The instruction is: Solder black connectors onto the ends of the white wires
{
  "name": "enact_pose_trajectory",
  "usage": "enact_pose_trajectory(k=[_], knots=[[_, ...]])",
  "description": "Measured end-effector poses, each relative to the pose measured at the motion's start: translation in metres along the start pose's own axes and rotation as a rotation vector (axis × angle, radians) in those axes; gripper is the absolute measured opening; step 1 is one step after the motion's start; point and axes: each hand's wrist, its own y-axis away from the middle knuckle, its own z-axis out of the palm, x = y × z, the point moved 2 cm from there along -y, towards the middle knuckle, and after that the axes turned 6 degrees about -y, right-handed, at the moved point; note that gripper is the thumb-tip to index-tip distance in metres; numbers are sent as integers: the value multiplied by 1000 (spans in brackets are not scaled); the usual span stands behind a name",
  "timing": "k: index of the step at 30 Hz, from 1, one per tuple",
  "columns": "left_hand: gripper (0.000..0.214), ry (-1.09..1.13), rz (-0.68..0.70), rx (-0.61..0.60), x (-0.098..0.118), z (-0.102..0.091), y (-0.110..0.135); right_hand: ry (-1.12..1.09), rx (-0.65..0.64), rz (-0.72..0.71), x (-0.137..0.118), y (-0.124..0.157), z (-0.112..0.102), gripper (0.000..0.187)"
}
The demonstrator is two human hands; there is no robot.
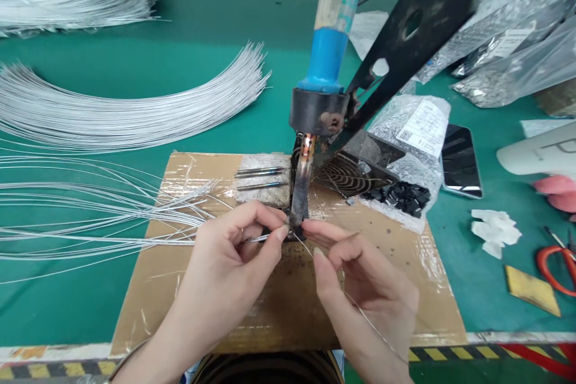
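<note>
A blue-handled soldering iron (pixel 330 42) points downward in a black clamp, its dark tip just above my fingertips. My left hand (pixel 234 270) pinches a small piece directly at the tip; a thin silvery rod (pixel 257 239) shows between its fingers, but the gripped end is hidden. On the right, my right hand (pixel 364 288) closes thumb and fingers round a thin solder wire (pixel 371 324), which reaches toward the tip and trails down over the palm. Several dark metal pins (pixel 261 179) lie on a pale pad (pixel 265 195) behind my left hand.
Cardboard (pixel 153 306) covers the green table (pixel 54 318). Loose white wires (pixel 99 210) and a curved wire bundle (pixel 148 117) lie left. At right are a bag of black parts (pixel 400 198), a phone (pixel 461 162) and scissors (pixel 551 267). A black metal arm (pixel 405 42) slants overhead.
</note>
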Motion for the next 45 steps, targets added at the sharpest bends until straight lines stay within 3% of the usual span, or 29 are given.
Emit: enact_pose_trajectory(k=[45], knots=[[12, -7, -20, 8, 0, 1, 2, 68, -8, -117, 0, 2, 2, 23]])
